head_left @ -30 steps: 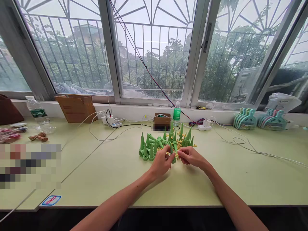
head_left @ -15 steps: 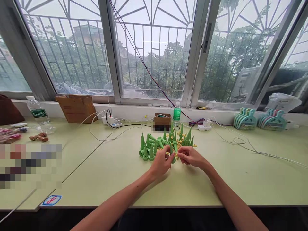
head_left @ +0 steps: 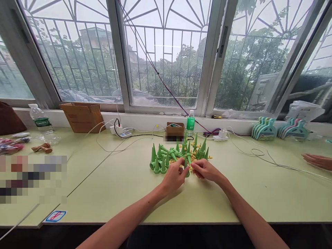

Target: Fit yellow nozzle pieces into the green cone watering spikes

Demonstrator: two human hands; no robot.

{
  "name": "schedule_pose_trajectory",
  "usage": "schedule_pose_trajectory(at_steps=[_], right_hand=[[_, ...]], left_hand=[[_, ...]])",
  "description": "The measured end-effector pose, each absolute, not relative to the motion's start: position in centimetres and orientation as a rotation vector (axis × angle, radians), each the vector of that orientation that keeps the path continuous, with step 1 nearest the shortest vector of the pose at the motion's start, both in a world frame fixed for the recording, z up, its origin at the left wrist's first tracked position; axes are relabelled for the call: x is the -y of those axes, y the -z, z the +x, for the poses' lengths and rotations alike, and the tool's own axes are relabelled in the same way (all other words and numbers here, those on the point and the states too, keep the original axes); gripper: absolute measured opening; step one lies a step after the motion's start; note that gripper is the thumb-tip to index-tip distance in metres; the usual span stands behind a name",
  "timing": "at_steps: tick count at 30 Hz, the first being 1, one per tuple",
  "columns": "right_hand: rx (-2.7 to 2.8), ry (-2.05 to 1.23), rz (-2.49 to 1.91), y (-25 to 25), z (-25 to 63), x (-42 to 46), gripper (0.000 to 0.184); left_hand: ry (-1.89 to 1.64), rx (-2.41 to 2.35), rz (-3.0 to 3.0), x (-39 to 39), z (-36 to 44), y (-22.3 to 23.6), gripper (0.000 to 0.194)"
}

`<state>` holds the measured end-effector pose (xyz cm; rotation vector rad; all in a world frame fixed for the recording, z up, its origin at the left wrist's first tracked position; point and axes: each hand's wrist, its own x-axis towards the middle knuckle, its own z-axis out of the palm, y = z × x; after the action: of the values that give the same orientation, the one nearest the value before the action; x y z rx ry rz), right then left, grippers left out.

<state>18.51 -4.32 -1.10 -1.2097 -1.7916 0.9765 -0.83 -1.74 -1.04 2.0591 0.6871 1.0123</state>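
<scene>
My left hand (head_left: pixel 174 175) is closed around a green plastic watering spike (head_left: pixel 186 162), its pointed tip upward at the near edge of a cluster. Close beside it, my right hand (head_left: pixel 207 170) pinches at a small yellow plastic piece against the spike's side; the fingertips partly hide that piece. Behind both hands, several more green spikes (head_left: pixel 156 165) stand point-up or lie on their sides. Small yellow pieces (head_left: pixel 195 158) are scattered among them, and some stick out of the standing spikes.
Behind the cluster are a small brown box (head_left: pixel 175 129) and a green-labelled bottle (head_left: pixel 190 122). White cables (head_left: pixel 261 152) cross the table on the right, near plastic hangers (head_left: pixel 264 129). Another person's hand (head_left: pixel 317 160) rests at the right edge. A cardboard box (head_left: pixel 83 117) stands back left.
Another person's hand has come into view at the right edge. My two hands stay nearly in place, with my right fingers slightly closer to the spike.
</scene>
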Motion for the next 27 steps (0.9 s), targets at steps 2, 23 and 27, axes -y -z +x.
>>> schedule_pose_trajectory(at_steps=[2,23,27], right_hand=[[1.784,-0.972,-1.227,1.1,18.4,4.3,0.052],[1.794,-0.965,-1.22,0.9,18.7,4.5,0.044],[1.787,-0.979,-1.202,0.6,18.7,4.6,0.033]], left_hand=[[-1.014,-0.685,2.066,1.7,-0.8,1.0,0.023],[-1.005,-0.719,2.095,2.0,-0.9,0.7,0.019],[-1.011,-0.733,2.098,2.0,-0.9,0.7,0.02]])
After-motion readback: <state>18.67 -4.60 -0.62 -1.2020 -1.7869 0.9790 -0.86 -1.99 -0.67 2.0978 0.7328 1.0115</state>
